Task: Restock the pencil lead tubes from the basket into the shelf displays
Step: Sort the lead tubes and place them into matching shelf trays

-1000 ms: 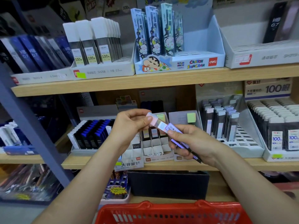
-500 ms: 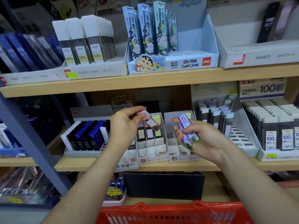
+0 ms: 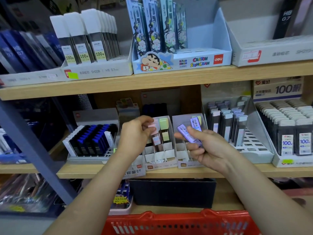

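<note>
My left hand [image 3: 135,135] pinches the pink cap of a lead tube [image 3: 155,140] that stands upright in a slot of the small grey display box [image 3: 159,162] on the middle shelf, beside a green-capped tube [image 3: 164,131]. My right hand [image 3: 205,147] holds two purple lead tubes [image 3: 190,134] in front of the neighbouring grey display box [image 3: 190,164]. The red basket [image 3: 179,223] sits at the bottom edge; its contents are hidden.
On the middle shelf [image 3: 169,173] are a tray of blue-capped tubes [image 3: 92,141] at left and grey racks of tubes [image 3: 237,131] at right. The upper shelf carries white-capped tubes [image 3: 84,39] and a cartoon display [image 3: 181,60]. A black box [image 3: 172,192] sits below.
My left hand took the pink-capped tube away from my right hand, then lowered it upright into the display slot. My right hand kept the purple tubes and drew slightly right.
</note>
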A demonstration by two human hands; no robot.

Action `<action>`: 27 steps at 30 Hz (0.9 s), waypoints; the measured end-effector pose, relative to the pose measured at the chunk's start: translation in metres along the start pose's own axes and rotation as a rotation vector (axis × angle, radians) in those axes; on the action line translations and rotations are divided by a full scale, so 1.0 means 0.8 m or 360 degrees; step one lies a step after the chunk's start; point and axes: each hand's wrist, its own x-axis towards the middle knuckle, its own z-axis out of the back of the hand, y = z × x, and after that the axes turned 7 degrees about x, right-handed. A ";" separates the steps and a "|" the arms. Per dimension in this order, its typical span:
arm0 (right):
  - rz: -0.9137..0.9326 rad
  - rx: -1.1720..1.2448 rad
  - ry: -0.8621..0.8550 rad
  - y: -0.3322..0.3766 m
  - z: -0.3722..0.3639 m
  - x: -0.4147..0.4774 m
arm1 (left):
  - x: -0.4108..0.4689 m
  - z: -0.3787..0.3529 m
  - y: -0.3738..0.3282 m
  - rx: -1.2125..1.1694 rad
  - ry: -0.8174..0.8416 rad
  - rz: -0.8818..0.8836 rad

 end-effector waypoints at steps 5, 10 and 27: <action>-0.0071 -0.0025 0.0017 0.000 0.002 -0.003 | 0.004 -0.009 -0.002 0.0169 -0.0015 -0.0123; -0.0111 0.0026 0.0026 0.000 0.001 -0.005 | 0.007 -0.011 -0.008 0.0313 -0.0066 -0.0184; -0.0082 -0.0133 0.0144 -0.002 -0.016 -0.008 | -0.018 0.042 -0.047 -0.0787 0.0699 0.0010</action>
